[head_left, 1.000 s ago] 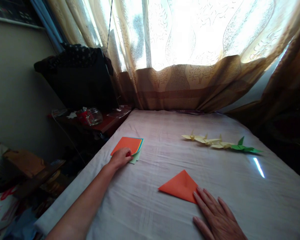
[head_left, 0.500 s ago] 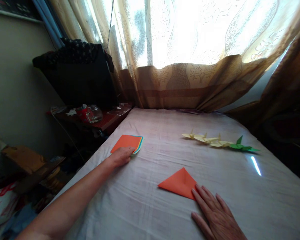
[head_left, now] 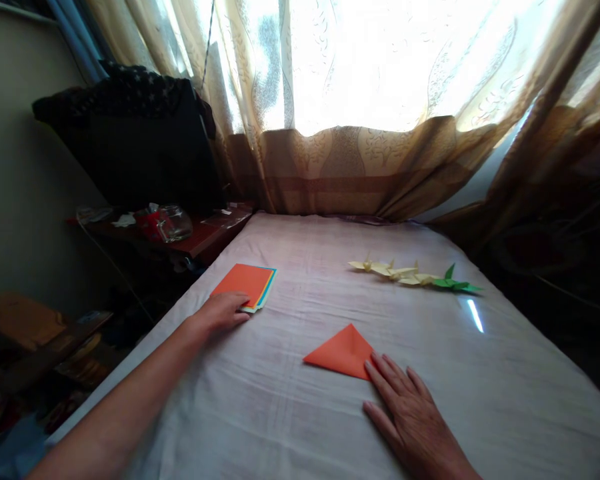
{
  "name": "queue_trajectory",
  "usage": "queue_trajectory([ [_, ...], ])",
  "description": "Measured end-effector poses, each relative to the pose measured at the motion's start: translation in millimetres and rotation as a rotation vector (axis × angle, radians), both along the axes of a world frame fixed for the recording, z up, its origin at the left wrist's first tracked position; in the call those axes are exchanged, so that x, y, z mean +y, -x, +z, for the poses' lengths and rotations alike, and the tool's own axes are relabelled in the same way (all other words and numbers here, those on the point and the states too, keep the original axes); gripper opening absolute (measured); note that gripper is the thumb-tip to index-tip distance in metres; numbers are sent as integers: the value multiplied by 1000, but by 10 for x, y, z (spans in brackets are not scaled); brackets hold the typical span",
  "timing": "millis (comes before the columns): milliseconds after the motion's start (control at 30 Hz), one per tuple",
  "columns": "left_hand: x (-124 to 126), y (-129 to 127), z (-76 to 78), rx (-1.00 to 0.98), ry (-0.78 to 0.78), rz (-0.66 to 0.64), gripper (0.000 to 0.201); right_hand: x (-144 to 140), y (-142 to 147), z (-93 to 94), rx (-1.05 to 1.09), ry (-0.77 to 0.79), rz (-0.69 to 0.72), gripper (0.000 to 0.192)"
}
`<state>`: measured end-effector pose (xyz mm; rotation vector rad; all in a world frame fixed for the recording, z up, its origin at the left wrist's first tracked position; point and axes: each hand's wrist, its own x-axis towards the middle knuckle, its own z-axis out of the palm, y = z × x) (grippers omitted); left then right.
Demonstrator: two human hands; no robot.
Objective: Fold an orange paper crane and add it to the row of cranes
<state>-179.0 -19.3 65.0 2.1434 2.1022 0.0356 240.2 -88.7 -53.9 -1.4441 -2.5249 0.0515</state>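
An orange paper triangle (head_left: pixel 341 353), folded flat, lies on the bedsheet before me. My right hand (head_left: pixel 405 400) rests palm down with fingers spread, its fingertips covering the triangle's right corner. Farther to the left is a stack of square paper sheets (head_left: pixel 245 280), orange on top, with yellow, blue and pale green edges showing at the right. Over the stack's near edge lies my left hand (head_left: pixel 225 311), fingers stretched on the paper and thumb apart on the near side, with nothing seen gripped.
A row of folded paper cranes (head_left: pixel 403 275), several cream and a green one at the right end, sits at the back right. On the left, a dark red table (head_left: pixel 195 243) carries a glass jug (head_left: pixel 176 223) and a black screen (head_left: pixel 145 153). Curtains (head_left: pixel 325 160) hang behind.
My left hand has slid slightly left along the stack's near edge, its fingers looser at the corner. My right hand stays on the triangle. The whole view has shifted a little.
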Motion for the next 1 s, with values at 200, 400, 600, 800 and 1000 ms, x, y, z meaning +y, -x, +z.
queue_trajectory([
  [200,-247,-972,-174,-82,-51,-340,47,-24,135,342,-48,158,-30,57],
  [400,-591,-1838,-577,-225,109,-694,69,-91,24,354,-60,206,-11,61],
  [600,-605,-1644,-650,-172,103,-647,65,-218,-229,342,-62,208,-112,61],
  [800,-495,-1564,-770,-280,-117,-333,53,-62,-58,433,56,147,-373,49],
  [1000,-415,-1644,-875,-342,-239,-246,45,22,135,440,207,72,-430,30],
])
